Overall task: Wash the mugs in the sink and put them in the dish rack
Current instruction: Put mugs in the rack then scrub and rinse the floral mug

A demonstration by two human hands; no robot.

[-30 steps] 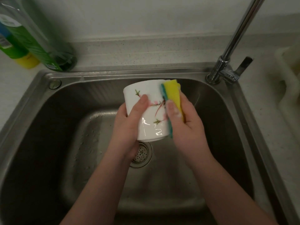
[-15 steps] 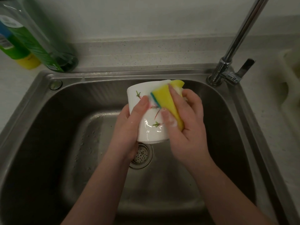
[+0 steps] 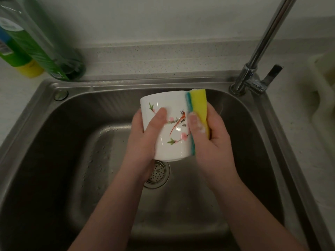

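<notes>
So the white ceramic mug with the bird-and-blossom print [image 3: 170, 127] is held on its side above the stainless steel sink [image 3: 76, 160], right over the round metal drain strainer [image 3: 157, 175]; the left hand [image 3: 145, 140] wraps it from 9 o'clock, thumb curled across the front; the right hand [image 3: 210, 134] clamps a yellow sponge with a teal scrub layer [image 3: 198, 109] against the mug's 3 o'clock side, thumb pinching the sponge edge, suds on it. The pale plastic dish rack [image 3: 322, 84] sits at 3 o'clock, well apart; the chrome tap [image 3: 253, 69] is at 1 o'clock, no water visible. Biggest risk, probably: glossy, soapy glaze plus 1 holding hand; a hard sideways scrub could squirt the mug out and chip it on the steel.
</notes>
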